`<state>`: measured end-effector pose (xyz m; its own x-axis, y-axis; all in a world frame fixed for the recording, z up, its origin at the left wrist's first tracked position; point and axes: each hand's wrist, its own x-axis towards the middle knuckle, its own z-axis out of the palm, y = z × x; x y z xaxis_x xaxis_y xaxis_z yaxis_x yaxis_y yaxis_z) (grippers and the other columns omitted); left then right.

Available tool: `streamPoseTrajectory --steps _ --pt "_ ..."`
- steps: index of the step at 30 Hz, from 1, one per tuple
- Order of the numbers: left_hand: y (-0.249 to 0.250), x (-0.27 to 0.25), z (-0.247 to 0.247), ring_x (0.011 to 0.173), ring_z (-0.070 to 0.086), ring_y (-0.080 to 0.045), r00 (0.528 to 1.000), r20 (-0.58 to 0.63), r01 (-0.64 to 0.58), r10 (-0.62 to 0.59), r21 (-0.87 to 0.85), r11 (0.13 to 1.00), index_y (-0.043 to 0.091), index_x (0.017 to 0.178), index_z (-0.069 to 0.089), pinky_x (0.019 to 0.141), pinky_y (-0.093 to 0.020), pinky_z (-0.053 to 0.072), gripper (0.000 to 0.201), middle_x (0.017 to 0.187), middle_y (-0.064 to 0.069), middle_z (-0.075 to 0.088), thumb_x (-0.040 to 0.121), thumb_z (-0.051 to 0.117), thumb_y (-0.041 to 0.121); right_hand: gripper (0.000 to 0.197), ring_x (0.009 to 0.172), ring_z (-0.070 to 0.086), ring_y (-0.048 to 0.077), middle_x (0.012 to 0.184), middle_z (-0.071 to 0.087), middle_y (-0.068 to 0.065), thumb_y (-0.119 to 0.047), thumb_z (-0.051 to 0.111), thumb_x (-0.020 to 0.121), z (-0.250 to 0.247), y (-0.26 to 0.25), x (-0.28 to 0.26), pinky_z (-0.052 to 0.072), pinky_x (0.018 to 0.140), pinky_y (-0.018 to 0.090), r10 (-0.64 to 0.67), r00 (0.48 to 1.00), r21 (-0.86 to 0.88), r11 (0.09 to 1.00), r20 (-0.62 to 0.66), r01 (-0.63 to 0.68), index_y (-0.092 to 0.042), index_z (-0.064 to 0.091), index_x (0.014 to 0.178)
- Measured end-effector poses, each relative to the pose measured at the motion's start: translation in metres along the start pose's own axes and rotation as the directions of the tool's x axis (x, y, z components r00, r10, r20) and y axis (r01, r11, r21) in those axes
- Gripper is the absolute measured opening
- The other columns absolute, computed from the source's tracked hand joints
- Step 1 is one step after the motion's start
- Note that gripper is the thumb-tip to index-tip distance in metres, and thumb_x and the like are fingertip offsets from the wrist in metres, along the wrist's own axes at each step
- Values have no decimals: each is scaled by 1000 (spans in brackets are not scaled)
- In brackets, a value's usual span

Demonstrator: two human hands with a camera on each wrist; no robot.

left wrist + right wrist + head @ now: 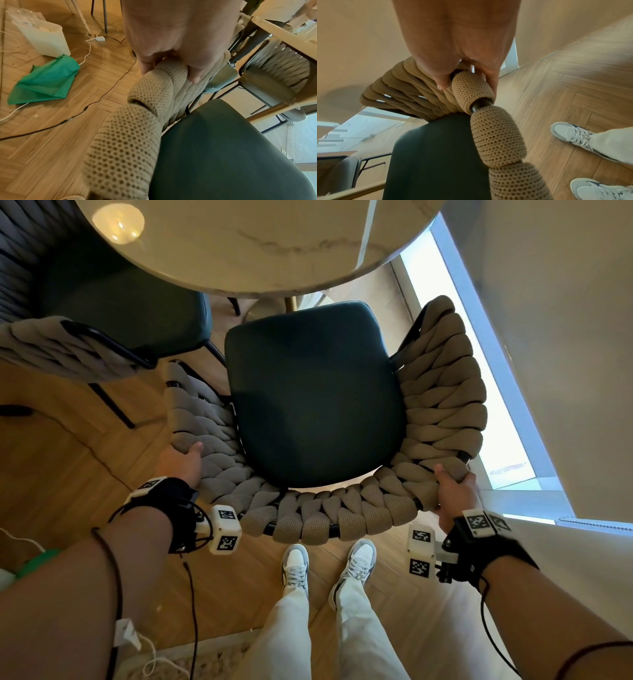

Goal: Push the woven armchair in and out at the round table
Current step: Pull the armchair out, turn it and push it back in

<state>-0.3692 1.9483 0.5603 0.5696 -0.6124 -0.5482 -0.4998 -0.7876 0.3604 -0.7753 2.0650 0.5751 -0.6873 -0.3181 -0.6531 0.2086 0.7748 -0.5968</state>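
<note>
The woven armchair (442, 392) has a beige rope-wrapped rim and a dark green seat cushion (315, 395). It stands just below the round marble table (260, 244), its front edge near the tabletop's rim. My left hand (183, 460) grips the rim on the chair's left side, fingers and thumb curled round the woven wrap (164, 75). My right hand (452, 484) grips the rim on the chair's right rear, thumb and fingers round the wrapped tube (471, 88). I stand right behind the backrest.
A second woven chair (102, 320) sits tucked at the table to the left. A wall and a floor-level window (479, 392) lie close on the right. Cables (96, 102), a green cloth (44, 79) and a white bin (42, 39) lie on the wooden floor to the left.
</note>
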Motion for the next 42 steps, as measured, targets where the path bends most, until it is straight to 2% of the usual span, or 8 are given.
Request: streamPoseTrajectory --steps 16,21,26,28,32,35,38,42 --pt "0 -3 -11 134 49 -47 999 9 -37 37 22 999 6 149 43 115 -56 37 76 151 -23 49 93 56 56 63 122 55 39 137 52 17 -35 63 91 4 -3 -12 50 97 59 33 999 41 999 16 -33 -15 37 144" --pt "-36 34 -5 129 56 -40 992 96 -59 80 -202 978 12 142 52 109 -58 44 105 145 -16 57 64 51 83 63 121 54 39 137 53 15 -36 57 93 4 -6 -19 46 100 46 11 999 -34 999 -50 -13 -18 33 148" --pt "-44 -17 -34 86 62 -25 991 132 35 20 -406 913 13 131 54 80 -41 50 52 108 -13 64 100 49 54 48 122 54 34 139 54 16 -20 49 93 7 -16 -46 41 92 35 -237 942 -87 971 -236 222 -12 44 141" --pt "-64 -20 -47 85 62 -26 992 130 49 6 -416 908 6 124 56 72 -36 49 43 95 -13 68 104 48 43 41 118 56 33 133 57 15 -16 48 93 12 -25 -63 39 87 31 -335 907 -93 942 -254 321 -9 51 134" --pt "-105 -7 -76 74 63 -25 986 168 65 4 -400 914 3 106 65 62 -30 55 25 81 -11 69 104 51 24 19 92 66 27 104 70 12 -14 49 99 40 -34 -103 49 78 26 -394 907 -139 900 145 413 -11 61 114" --pt "-125 18 -102 80 66 -29 969 247 83 14 -378 922 12 88 67 76 -39 55 23 87 -16 74 102 52 21 16 87 70 25 94 71 12 -14 46 101 76 -33 -133 55 74 32 -267 870 -259 882 415 394 -17 62 103" --pt "-136 51 -141 80 64 -26 951 309 117 17 -410 905 12 91 66 68 -32 50 21 86 -14 72 104 49 18 17 87 69 29 97 70 17 -17 45 102 131 -38 -170 57 80 45 -225 883 -292 886 411 362 -16 62 101" --pt "-141 89 -205 79 64 -23 951 300 66 73 -429 901 6 100 68 74 -33 50 25 85 -12 72 104 50 23 16 79 66 23 91 69 15 -16 46 102 233 -65 -228 55 73 39 -159 885 -301 902 438 311 -14 61 96"
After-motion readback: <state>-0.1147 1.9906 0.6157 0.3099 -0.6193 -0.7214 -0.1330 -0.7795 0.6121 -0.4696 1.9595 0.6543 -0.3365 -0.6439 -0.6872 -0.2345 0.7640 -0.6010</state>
